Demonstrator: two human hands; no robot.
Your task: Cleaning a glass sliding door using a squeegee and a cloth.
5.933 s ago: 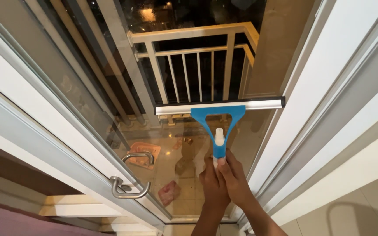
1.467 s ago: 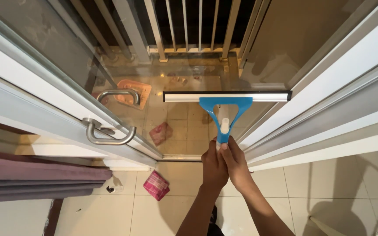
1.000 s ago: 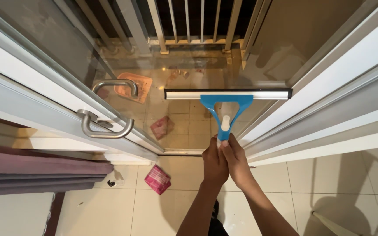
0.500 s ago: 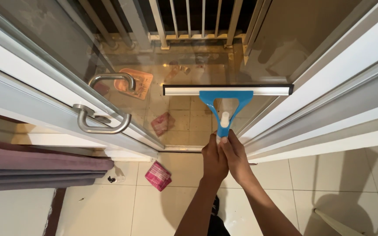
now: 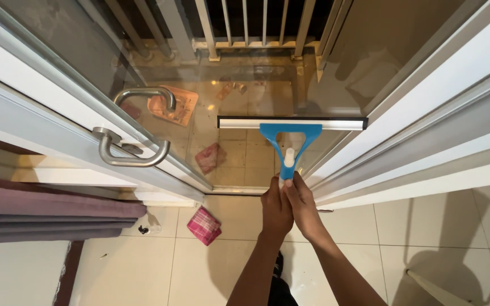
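A blue squeegee (image 5: 290, 133) with a white and black blade (image 5: 245, 123) lies flat against the lower part of a glass door pane (image 5: 239, 85). My left hand (image 5: 275, 208) and my right hand (image 5: 301, 207) are clasped together around the bottom of its handle, just above the door's bottom rail. The handle end is hidden inside my fingers. A white nozzle sits in the middle of the blue frame.
A metal door handle (image 5: 133, 156) juts out at the left. White door frames (image 5: 426, 113) run along both sides. A pink checked cloth (image 5: 204, 225) lies on the tiled floor. Purple curtain folds (image 5: 52, 215) hang at lower left. A balcony railing (image 5: 245, 28) stands beyond the glass.
Since the oldest frame I have drawn the squeegee down the glass toward the bottom rail. In the last half second the blade dropped slightly lower and my hands came closer to me.
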